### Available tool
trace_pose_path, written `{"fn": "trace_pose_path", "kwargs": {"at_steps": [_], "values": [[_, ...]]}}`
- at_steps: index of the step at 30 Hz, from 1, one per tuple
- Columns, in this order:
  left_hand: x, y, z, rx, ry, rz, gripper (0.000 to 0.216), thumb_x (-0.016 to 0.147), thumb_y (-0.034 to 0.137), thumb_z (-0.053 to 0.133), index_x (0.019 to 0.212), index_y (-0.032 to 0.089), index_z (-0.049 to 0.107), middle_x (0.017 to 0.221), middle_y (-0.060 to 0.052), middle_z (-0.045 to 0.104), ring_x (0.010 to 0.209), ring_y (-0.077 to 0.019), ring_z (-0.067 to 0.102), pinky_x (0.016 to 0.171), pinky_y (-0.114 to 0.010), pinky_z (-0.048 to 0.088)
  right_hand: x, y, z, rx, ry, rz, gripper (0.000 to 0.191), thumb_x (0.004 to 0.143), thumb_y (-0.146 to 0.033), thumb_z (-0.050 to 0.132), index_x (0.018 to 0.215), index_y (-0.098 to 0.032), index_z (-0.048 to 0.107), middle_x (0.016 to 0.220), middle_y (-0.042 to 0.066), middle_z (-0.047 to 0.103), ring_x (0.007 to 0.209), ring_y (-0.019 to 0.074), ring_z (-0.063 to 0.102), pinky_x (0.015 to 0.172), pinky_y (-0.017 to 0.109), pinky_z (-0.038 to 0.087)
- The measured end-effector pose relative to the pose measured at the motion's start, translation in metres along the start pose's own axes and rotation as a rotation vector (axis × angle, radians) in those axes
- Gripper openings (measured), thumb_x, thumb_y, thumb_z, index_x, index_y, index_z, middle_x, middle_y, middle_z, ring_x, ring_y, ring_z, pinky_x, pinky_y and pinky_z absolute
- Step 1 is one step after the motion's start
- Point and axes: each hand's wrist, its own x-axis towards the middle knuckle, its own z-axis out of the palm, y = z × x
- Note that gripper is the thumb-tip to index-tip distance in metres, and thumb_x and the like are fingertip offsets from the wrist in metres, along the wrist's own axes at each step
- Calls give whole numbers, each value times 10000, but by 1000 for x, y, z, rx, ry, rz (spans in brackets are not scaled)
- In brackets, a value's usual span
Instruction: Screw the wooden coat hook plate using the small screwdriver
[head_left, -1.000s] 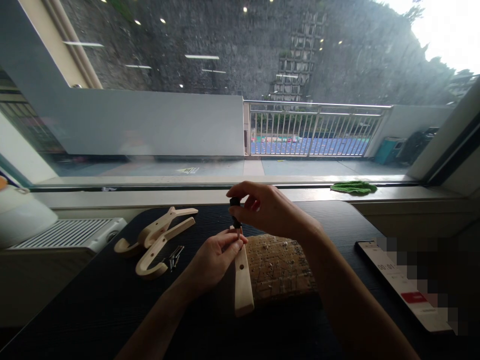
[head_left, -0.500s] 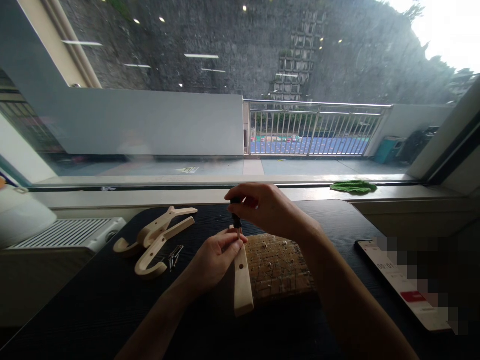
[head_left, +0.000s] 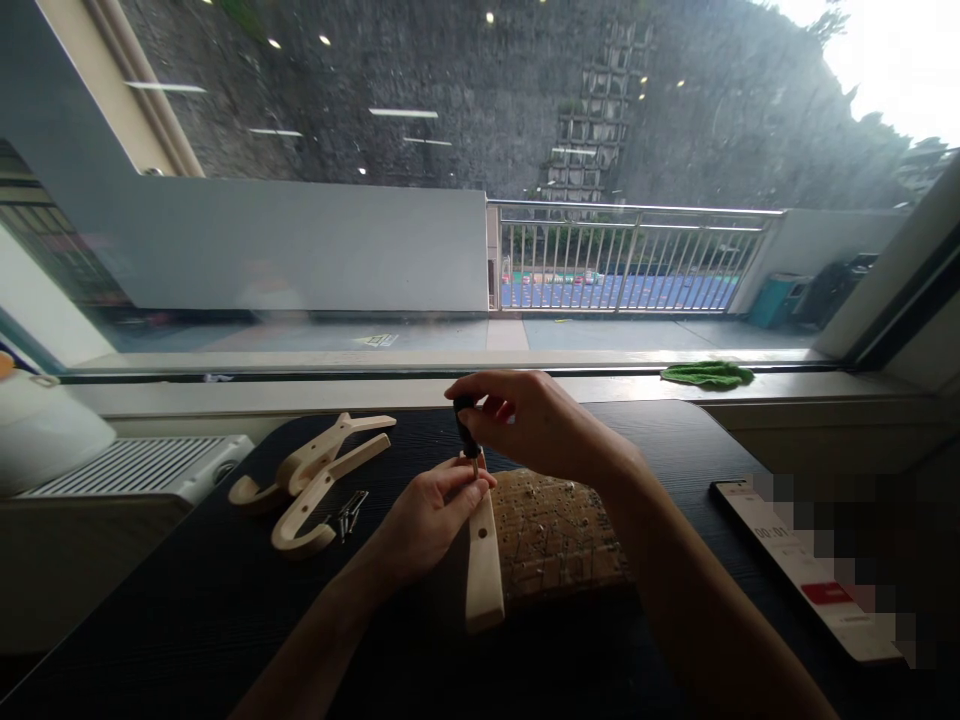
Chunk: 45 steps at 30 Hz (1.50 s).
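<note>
My right hand [head_left: 529, 418] is closed round the black handle of a small screwdriver [head_left: 466, 428], held upright with its tip down on the far end of a pale wooden bar [head_left: 482, 562]. My left hand [head_left: 427, 520] grips that same end of the bar, thumb and fingers pinched near the tip. The bar lies along the left side of a brown cork block [head_left: 559, 533] on the dark table [head_left: 225, 600].
Two pale wooden hooks [head_left: 311, 480] lie at the left of the table with several small screws [head_left: 349, 511] beside them. A phone with a timer [head_left: 806, 570] rests at the right. A green cloth [head_left: 707, 375] lies on the windowsill; a white radiator grille [head_left: 135, 465] is at far left.
My right hand has turned slightly on the screwdriver handle and sunk a little. The wooden bar's near end has shifted a touch left. My left hand has kept its place.
</note>
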Motion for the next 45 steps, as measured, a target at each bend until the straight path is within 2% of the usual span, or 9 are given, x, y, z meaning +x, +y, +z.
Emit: {"fn": "trace_pose_path", "kwargs": {"at_steps": [11,15,19,30,37,45], "values": [[0,-1,0,12,3,25,251,819,288,400,847,177,623,980,-39,594,940,-172,534,835,-254,389,1,2,0,-6,23,31,241,768,-313,504,932,-155,584,725,16,589,631,93,509,569,227,370],[0,-1,0,0,1,27,253,815,291,409,859,174,629,989,-46,594,935,-175,535,833,-260,392,0,3,-1,19,13,16,267,790,-251,462,1025,-183,569,723,10,590,625,88,513,581,233,374],[0,-1,0,-2,12,24,254,807,295,418,868,178,635,984,-49,601,930,-183,539,828,-275,402,0,2,-1,38,7,-5,254,794,-187,435,993,-177,593,750,16,594,659,95,520,607,241,377],[0,1,1,22,21,-7,253,797,295,420,882,192,636,967,-30,612,916,-180,549,818,-264,409,0,0,-2,33,19,17,228,762,-274,506,934,-142,577,754,23,587,663,99,516,594,240,385],[0,2,0,12,16,10,248,802,299,418,841,190,637,978,-33,607,921,-182,548,829,-269,401,1,1,-1,64,29,-42,241,797,-188,440,975,-164,600,807,27,599,707,97,528,636,241,395],[-1,-2,0,-29,18,-57,283,788,332,437,958,201,620,966,-34,629,909,-194,562,819,-299,421,2,1,1,38,49,-9,194,780,-232,486,925,-156,590,776,19,593,692,99,517,626,245,383]]}}
